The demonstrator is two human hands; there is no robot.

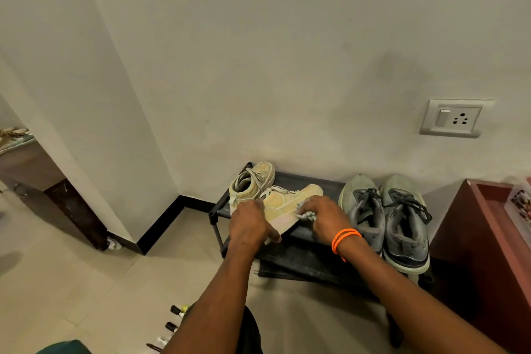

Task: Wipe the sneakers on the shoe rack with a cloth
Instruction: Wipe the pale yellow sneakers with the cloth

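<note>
A black shoe rack [304, 259] stands against the wall. My left hand [250, 224] grips the heel end of a tan sneaker [283, 204], which lies tipped on its side over the rack's top shelf. My right hand [324, 217] holds a small crumpled grey cloth [309, 215] pressed against the sneaker's side near the sole. The second tan sneaker [253, 181] stands upright at the rack's back left corner. A pair of grey-green sneakers [385, 215] with dark laces sits on the right half of the shelf.
A reddish-brown cabinet [471, 238] stands right of the rack, close to the grey-green pair. A wall socket [454, 118] is above it. Small bottles [175, 322] lie on the tiled floor near my left arm. A dark wooden unit [57, 204] stands at the far left.
</note>
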